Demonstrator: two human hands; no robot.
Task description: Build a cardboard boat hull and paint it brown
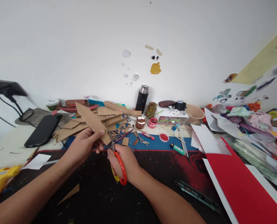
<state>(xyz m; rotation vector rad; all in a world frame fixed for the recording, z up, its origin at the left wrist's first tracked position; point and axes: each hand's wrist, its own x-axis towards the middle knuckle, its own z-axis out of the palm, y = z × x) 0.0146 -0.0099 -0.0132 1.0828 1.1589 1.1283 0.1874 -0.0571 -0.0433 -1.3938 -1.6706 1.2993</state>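
Note:
My left hand (88,141) pinches a long, pointed piece of brown cardboard (93,119) near its lower end, thumb on top. In my right hand (125,158) is a pair of scissors (122,168) with red and yellow handles. The scissor blades point away from me and lie at the right edge of the cardboard's lower end. How far the blades are parted is hard to tell. Below my hands, a thin cardboard sliver (69,194) lies on the black desk mat (94,193).
Cardboard scraps (70,127) pile up behind my left hand. A black flask (142,98), a brown paint jar (140,122) and a pink paint jar (152,123) stand near the wall. A phone (43,130) lies left; red card (241,180) and a cutter knife (196,194) lie right.

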